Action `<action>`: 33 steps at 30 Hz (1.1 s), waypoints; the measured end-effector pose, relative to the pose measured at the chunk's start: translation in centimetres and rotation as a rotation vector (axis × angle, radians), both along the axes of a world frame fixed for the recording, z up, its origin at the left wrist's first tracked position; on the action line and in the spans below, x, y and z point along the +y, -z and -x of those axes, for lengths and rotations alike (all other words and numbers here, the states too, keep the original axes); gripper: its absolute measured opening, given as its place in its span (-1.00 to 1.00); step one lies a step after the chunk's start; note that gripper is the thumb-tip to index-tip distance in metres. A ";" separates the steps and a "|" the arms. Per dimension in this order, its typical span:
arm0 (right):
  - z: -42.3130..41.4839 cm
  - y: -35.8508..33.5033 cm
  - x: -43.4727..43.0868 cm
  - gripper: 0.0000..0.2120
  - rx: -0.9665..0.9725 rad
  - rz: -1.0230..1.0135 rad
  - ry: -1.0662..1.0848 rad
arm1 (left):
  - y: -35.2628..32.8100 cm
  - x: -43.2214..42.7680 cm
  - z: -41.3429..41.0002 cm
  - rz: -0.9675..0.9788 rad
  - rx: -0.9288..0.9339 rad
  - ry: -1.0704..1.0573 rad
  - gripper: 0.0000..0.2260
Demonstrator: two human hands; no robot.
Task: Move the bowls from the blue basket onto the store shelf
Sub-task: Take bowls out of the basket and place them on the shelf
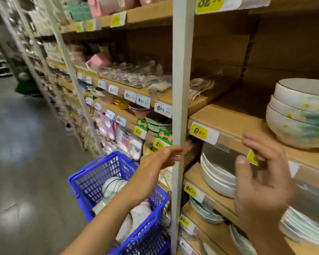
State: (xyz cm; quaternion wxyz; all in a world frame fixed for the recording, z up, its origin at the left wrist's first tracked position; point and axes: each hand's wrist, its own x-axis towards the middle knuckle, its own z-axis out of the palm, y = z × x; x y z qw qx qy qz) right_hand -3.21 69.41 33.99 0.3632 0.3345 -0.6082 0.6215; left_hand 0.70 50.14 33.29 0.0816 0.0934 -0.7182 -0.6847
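A blue basket (92,183) stands on the floor at the foot of the shelving, with white bowls (111,184) stacked inside it. My left hand (160,159) reaches across above the basket and its fingers wrap the grey shelf upright (180,89). My right hand (261,173) hovers empty with spread fingers in front of the wooden shelf (234,122). On that shelf, at the right, sits a stack of three floral bowls (300,115).
Below the shelf lie white bowls (217,179) and stacks of plates (206,212). Packaged spoons (144,74) fill the shelf left of the upright. Price labels (201,132) line the shelf edges. The grey aisle floor (26,162) stretches away to the left.
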 end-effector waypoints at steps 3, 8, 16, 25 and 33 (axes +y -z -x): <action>-1.4 2.7 -5.5 -0.83 -0.296 -0.123 -0.273 | 3.3 -5.5 -4.4 0.005 -0.153 -0.263 -0.75; -1.1 9.4 -15.4 -0.72 -0.677 -0.617 -0.570 | 8.5 -13.1 -11.2 0.063 -0.235 -0.585 -0.74; -0.4 21.1 -32.0 -0.94 -0.914 -1.188 -0.545 | 18.6 -27.5 -11.8 0.191 -0.590 -0.560 -0.80; 1.1 29.1 -44.5 -0.54 -1.142 -1.624 -0.270 | 27.1 -36.3 -6.3 0.142 -0.883 -0.260 -0.81; 2.6 33.7 -48.4 -0.62 -0.962 -1.970 -0.149 | 32.2 -38.8 -4.7 -0.087 -0.837 -0.228 -0.69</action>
